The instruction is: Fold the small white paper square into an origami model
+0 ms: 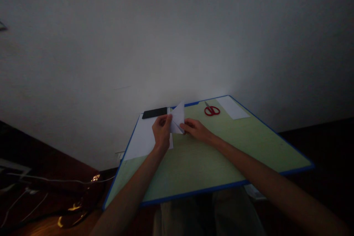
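Observation:
A folded piece of white paper is held up above the table, its pointed corner toward the wall. My left hand pinches its left edge between thumb and fingers. On the other side, my right hand grips the lower right edge, where a fold line shows. Beneath my left hand lies a larger white sheet, partly hidden by that hand and wrist.
The light green table has a blue rim and stands by a pale wall. A black flat phone-like object rests at its back left. Red-handled scissors and a white paper strip lie at the back right. White cables run at the left.

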### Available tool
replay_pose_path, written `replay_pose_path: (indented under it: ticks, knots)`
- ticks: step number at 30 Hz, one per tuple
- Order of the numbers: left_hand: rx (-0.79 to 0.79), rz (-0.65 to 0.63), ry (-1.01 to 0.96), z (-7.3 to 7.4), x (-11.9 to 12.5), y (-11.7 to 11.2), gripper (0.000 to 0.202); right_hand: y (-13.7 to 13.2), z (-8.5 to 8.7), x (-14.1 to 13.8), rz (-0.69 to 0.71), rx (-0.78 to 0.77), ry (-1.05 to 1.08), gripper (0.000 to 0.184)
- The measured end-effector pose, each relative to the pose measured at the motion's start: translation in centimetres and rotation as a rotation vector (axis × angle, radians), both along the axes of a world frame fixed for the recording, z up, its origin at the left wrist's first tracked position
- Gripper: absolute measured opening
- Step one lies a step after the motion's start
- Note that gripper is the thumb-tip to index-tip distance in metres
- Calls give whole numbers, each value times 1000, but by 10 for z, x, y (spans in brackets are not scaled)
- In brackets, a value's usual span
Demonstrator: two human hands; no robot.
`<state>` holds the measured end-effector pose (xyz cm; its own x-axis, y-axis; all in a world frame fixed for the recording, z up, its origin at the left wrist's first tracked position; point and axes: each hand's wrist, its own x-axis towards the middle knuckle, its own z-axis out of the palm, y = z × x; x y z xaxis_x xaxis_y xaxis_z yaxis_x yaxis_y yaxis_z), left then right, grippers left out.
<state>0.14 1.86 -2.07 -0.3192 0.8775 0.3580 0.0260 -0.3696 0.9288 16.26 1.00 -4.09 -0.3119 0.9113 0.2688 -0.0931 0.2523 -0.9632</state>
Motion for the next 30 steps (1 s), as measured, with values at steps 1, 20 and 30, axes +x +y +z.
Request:
replay_pose_path:
  ticks: [1,20,30]
  knots:
    - [5,0,8,0,1,-1,38,-1,-1,-2,8,-22,32,35]
    - [-98,-232,-119,-3,5,-1,34,13,4,22,-409,89,39,31]
    - [-72,-325,-100,-5,8,-4,37,13,5,25,-322,124,14,37]
